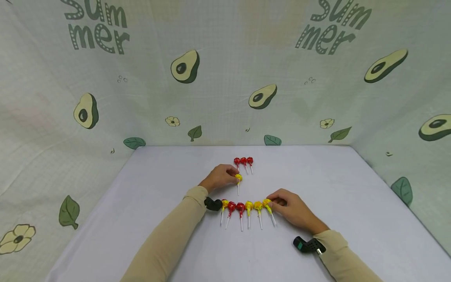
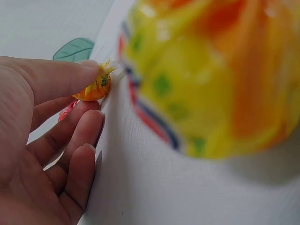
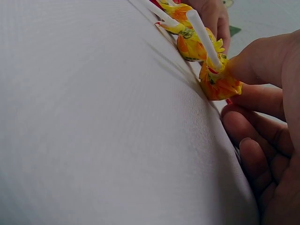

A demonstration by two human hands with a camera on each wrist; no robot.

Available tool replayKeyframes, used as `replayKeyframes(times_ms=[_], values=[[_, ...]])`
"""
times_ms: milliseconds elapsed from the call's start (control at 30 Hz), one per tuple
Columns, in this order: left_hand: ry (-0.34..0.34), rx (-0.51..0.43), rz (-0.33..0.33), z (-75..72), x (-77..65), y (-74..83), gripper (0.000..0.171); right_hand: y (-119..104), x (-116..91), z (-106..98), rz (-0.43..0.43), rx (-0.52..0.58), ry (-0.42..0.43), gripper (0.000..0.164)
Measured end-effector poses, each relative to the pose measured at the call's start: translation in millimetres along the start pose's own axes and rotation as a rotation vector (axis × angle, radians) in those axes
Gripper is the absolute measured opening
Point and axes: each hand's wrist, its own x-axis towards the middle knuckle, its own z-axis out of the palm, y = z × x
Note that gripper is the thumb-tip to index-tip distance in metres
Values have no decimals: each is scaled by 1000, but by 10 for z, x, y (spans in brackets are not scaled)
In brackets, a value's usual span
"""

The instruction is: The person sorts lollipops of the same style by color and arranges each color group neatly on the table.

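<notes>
My left hand pinches the wrapped head of a yellow lollipop between thumb and fingers, its white stick pointing toward me. Up close in the left wrist view, the thumb presses the orange-yellow wrapper. At the right end of the near row, my right hand pinches another yellow lollipop by its head; the right wrist view shows its white stick rising past the thumb. Left of it in that row lie more lollipops: two yellow, two red, then another yellow and one at the far left.
Three red lollipops lie side by side farther back, just beyond my left hand. A white cloth covers the table. Behind it hangs a printed curtain. A black wrist camera overlaps the row's left end.
</notes>
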Motion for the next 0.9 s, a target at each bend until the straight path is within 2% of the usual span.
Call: replayKeyframes(times_ms=[267, 567, 900], values=[[3, 2, -9, 10, 10, 1, 25, 4, -1, -1, -2, -6, -4, 15], [-19, 13, -16, -64, 11, -11, 31, 21, 6, 7, -4, -2, -8, 15], [-36, -68, -63, -145, -51, -71, 30, 36, 14, 5, 6, -11, -6, 15]])
